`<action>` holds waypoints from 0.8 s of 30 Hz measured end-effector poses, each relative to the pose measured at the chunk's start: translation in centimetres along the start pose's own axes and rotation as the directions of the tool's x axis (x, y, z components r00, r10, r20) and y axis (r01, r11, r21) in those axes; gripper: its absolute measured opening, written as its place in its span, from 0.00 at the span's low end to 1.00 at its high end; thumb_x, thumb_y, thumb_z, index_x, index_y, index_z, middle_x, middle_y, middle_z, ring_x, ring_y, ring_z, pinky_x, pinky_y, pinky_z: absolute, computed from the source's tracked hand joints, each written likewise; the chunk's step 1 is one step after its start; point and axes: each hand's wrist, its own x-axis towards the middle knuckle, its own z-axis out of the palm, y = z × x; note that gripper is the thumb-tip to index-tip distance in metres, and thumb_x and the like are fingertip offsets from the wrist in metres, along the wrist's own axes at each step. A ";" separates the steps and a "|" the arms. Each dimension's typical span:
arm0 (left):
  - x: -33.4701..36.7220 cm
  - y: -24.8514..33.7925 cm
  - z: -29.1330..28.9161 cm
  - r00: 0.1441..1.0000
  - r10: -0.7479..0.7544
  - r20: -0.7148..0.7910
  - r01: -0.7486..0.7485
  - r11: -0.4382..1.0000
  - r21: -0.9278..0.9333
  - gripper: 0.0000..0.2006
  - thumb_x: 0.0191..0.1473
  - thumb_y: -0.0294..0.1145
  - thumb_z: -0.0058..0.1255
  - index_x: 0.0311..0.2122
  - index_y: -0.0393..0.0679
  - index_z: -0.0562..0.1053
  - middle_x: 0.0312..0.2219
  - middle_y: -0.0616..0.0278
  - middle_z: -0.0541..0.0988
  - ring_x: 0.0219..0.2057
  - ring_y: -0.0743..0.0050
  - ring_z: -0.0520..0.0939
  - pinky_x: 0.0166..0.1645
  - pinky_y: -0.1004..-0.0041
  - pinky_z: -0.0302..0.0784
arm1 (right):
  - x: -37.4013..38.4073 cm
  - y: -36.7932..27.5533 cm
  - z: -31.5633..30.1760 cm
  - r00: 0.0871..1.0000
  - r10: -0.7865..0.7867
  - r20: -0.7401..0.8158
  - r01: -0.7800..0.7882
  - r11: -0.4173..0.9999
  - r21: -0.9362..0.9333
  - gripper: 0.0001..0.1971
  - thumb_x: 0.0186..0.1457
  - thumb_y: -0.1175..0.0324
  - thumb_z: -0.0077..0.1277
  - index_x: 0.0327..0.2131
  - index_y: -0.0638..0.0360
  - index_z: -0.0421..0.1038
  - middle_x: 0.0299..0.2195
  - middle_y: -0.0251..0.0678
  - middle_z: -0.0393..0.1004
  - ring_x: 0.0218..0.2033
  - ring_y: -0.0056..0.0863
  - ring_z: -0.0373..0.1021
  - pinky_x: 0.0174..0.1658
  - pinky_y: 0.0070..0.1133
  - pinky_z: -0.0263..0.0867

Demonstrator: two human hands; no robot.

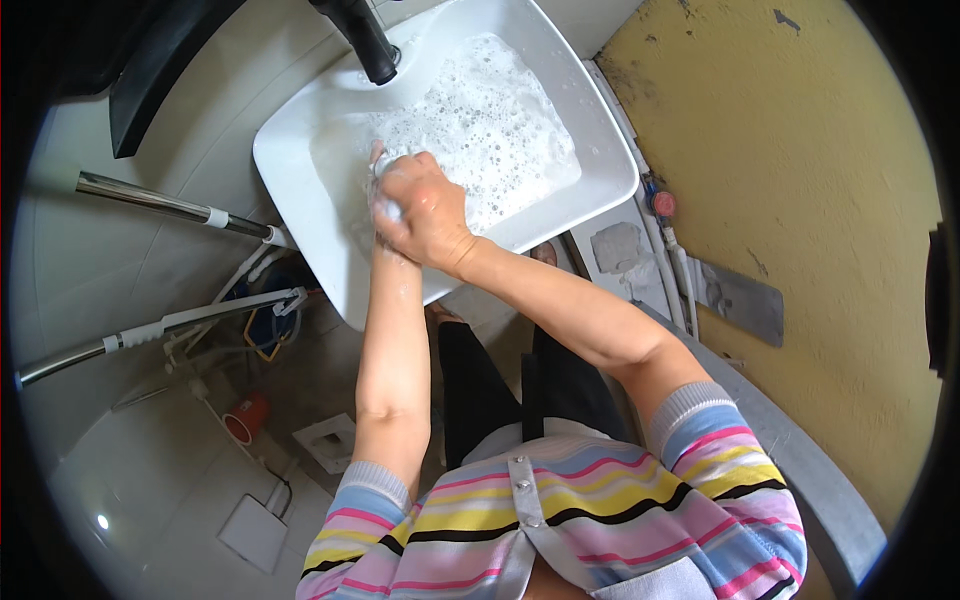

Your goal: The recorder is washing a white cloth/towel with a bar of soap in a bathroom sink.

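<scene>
White bubbly foam (510,130) lies in a squarish glossy white sink (600,185); the wet bare right hand (430,205) clasps the soapy left hand (377,153), its own grip unclear

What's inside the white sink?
White suds in the white sink; over it, the right hand curls over the left hand. The suds hide the bottom beneath them, and most of the left is covered.

sink (603,150): white | suds (490,125): white | faucet (366,42): black | wall (840,180): yellow | sweater (610,492): multicolour-striped

One wide head-worn fisheye looks steeply down — quite near — into the white sink (604,152).
</scene>
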 end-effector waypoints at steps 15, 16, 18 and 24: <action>-1.6 -3.3 3.7 0.811 0.566 0.150 -0.026 -0.221 0.975 0.41 0.48 0.31 0.61 0.63 0.36 0.51 0.55 0.46 0.65 0.57 0.59 0.67 0.62 0.60 0.61 | 2.8 7.2 -6.8 0.711 0.450 0.540 -0.699 0.531 0.479 0.44 0.40 0.61 0.67 0.59 0.69 0.56 0.53 0.53 0.67 0.51 0.43 0.67 0.56 0.29 0.62; -1.8 -3.5 3.6 0.779 0.598 0.186 0.061 -0.368 0.928 0.44 0.46 0.25 0.62 0.64 0.37 0.49 0.55 0.45 0.64 0.57 0.61 0.67 0.61 0.62 0.62 | 3.7 7.8 -7.7 0.691 0.351 0.632 -0.610 0.753 0.248 0.43 0.38 0.64 0.68 0.58 0.68 0.58 0.50 0.52 0.70 0.49 0.42 0.69 0.55 0.28 0.63; -2.3 -3.7 5.6 0.765 0.594 0.249 0.102 -0.493 0.864 0.41 0.45 0.23 0.62 0.63 0.36 0.54 0.52 0.45 0.68 0.52 0.63 0.72 0.58 0.67 0.67 | 5.3 6.3 -9.2 0.560 0.247 0.791 -0.125 0.969 -0.214 0.34 0.38 0.67 0.66 0.52 0.67 0.66 0.43 0.49 0.74 0.45 0.39 0.71 0.53 0.24 0.64; -3.1 -0.9 10.1 0.688 0.647 0.328 0.405 -0.717 0.567 0.27 0.48 0.34 0.62 0.52 0.32 0.71 0.46 0.50 0.76 0.42 0.69 0.79 0.50 0.76 0.71 | 5.7 5.5 -9.9 0.721 0.347 0.599 -0.422 0.906 -0.017 0.19 0.47 0.67 0.60 0.42 0.67 0.74 0.33 0.42 0.77 0.37 0.36 0.74 0.46 0.29 0.69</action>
